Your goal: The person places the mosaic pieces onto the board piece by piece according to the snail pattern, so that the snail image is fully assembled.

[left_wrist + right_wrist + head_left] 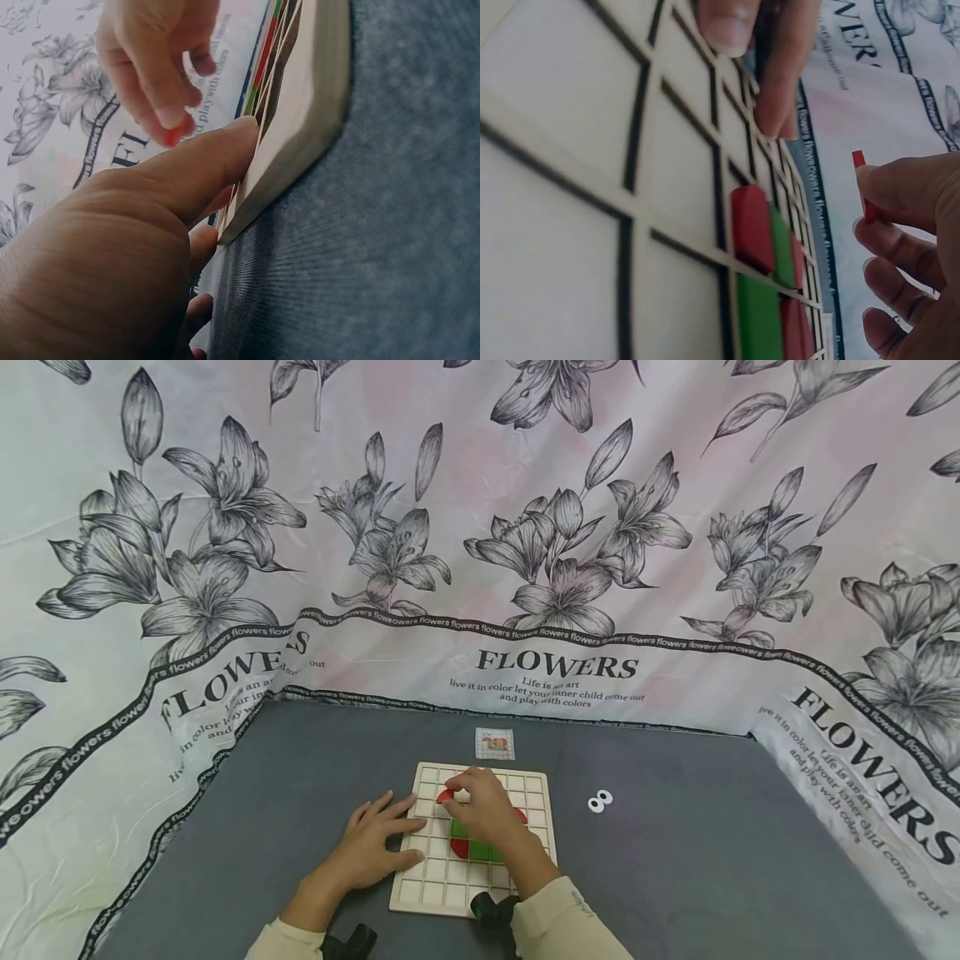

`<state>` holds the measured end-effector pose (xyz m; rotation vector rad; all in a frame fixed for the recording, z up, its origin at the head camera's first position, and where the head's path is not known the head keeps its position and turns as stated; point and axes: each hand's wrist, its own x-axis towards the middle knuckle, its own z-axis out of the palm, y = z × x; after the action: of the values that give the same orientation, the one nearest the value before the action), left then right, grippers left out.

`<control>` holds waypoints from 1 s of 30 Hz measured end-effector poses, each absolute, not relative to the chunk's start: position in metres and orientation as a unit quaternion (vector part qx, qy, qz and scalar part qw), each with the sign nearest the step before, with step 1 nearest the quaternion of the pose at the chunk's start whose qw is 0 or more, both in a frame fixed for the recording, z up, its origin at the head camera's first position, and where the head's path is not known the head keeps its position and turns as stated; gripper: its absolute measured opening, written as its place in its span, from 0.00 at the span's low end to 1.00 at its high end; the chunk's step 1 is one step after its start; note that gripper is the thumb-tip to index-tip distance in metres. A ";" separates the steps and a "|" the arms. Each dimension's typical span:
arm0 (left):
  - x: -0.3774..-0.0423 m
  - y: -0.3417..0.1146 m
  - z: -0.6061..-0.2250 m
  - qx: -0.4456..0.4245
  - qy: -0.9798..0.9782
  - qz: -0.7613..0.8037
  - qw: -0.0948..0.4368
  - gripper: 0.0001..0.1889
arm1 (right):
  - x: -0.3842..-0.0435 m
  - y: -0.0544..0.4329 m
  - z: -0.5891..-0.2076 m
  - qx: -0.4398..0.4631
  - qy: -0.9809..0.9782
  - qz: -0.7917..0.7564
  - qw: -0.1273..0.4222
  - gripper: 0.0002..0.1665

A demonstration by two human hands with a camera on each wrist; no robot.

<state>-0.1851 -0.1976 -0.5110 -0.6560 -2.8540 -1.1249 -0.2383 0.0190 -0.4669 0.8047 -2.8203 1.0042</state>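
A square wooden grid board (435,893) lies on the grey cloth, with green tiles (480,851) and red tiles (460,848) set in its middle cells. Between thumb and fingertips, my right hand (480,802) pinches a thin red tile (860,184) above the board's upper left part. My left hand (375,843) rests along the board's left edge with fingers spread; its thumb (225,146) lies on the rim in the left wrist view. The right hand and forearm hide part of the tiles in the head view.
Beyond the board's far edge lies a small picture card (495,744) showing a coloured pattern on a grid. Two white round pieces with black dots (600,802), like eyes, lie to its right. A flower-printed curtain (555,668) borders the grey surface (675,860).
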 end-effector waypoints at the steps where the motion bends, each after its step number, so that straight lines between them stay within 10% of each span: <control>1: -0.185 -0.198 -0.511 -0.211 -0.910 -0.358 0.003 0.26 | -0.239 0.018 -0.468 0.257 -0.911 0.321 0.015 0.15; 30: -0.186 -0.199 -0.512 -0.213 -0.911 -0.352 0.004 0.27 | -0.239 0.010 -0.487 0.282 -0.919 0.273 0.037 0.11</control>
<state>-0.1856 -0.1990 -0.5121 -0.6662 -2.8559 -1.1036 -0.2391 0.0100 -0.4873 0.8656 -2.8201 0.8376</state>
